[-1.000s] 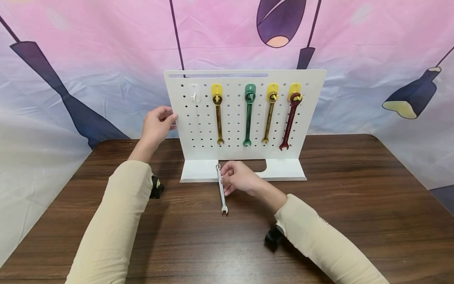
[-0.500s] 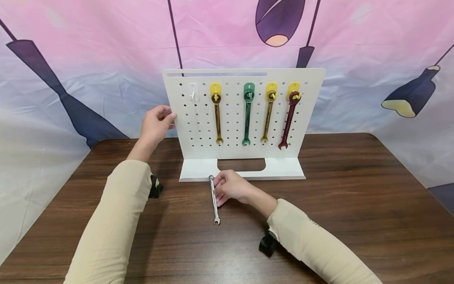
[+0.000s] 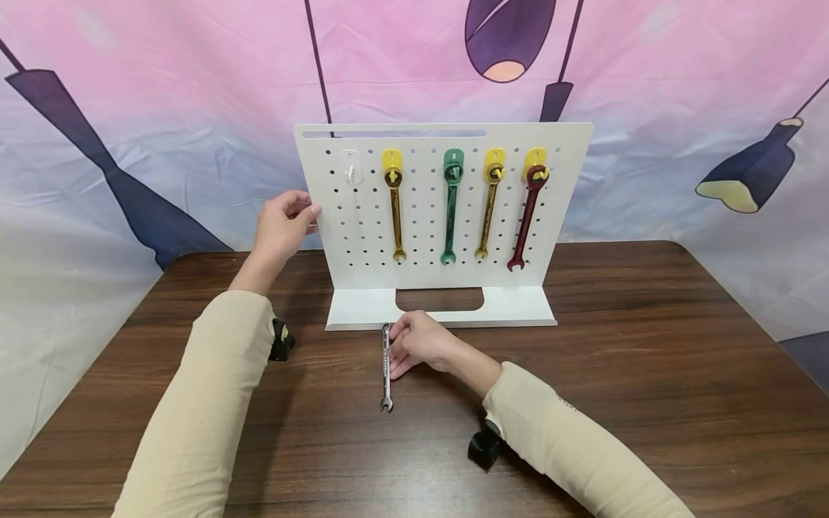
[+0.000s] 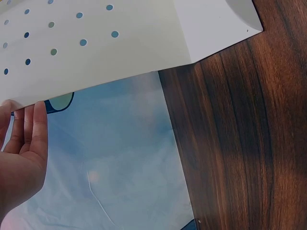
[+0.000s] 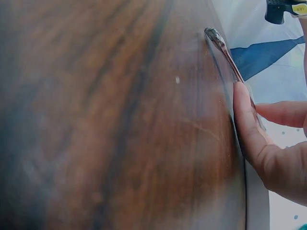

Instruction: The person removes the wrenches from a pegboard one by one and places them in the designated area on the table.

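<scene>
1. dressed on the left in a cream sleeve, finely ribbed lengthwise and softly creased, ending in a plain, loose left cuff.
2. dressed on the right in a matching cream sleeve, with a small dark mark on the fabric, too tiny to read.
3. fitted by the left cuff with a compact black device, bearing a yellow label with blurred dark characters.
4. fitted by the right cuff with a similar black device, blocky and angular.
5. bare beyond the cuffs, at left hand and right hand alike.
</scene>
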A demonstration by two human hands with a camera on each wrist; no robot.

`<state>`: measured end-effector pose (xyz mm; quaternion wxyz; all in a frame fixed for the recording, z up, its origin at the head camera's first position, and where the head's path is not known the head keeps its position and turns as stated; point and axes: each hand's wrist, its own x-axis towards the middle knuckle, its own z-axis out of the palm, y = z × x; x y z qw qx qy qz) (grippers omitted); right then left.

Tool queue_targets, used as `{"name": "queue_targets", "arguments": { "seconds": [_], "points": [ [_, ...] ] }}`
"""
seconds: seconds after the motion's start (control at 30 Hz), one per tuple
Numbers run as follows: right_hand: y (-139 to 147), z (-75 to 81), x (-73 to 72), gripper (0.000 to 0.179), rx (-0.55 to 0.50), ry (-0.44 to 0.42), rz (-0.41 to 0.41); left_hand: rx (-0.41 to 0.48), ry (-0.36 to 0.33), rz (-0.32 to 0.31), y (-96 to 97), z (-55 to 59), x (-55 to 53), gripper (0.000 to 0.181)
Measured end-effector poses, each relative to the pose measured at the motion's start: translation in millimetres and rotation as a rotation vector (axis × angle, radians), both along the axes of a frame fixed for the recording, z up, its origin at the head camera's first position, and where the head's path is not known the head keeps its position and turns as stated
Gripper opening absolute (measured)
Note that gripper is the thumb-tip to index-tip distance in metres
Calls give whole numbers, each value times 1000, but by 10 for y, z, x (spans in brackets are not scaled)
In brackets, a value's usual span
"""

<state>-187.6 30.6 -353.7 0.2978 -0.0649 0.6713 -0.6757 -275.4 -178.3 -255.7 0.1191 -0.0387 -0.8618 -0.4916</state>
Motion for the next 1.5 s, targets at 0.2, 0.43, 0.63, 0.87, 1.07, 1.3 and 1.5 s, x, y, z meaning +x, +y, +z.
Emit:
{"name": "queue_targets", "arguments": {
  "seconds": [0.2,0.43,0.63,0.87,1.07,1.3,1.5],
  "points": [
    [-3,-3,-11,22,0,-10,-10,3,-2,0,0,7,-4,27],
    [9,15,2,23,10,-16,-5,-5,-3,0,-6,5,-4,27],
    [41,27,7,27,-20,-25,-7,3,-5,-5,-3,7,0,26],
    [97,64,-13,28,-36,-15,-6,9,-15,-4,-6,6,2,26],
    [141,94,-39,26,-30,14,1,13,-14,-5,-11,6,-5,26],
    [193,174,-85,29,5,67,21,6,-10,-6,-11,10,11,27],
    [261,305,-152,31,58,111,33,0,-20,-1,-6,15,13,27]
  ]
}}
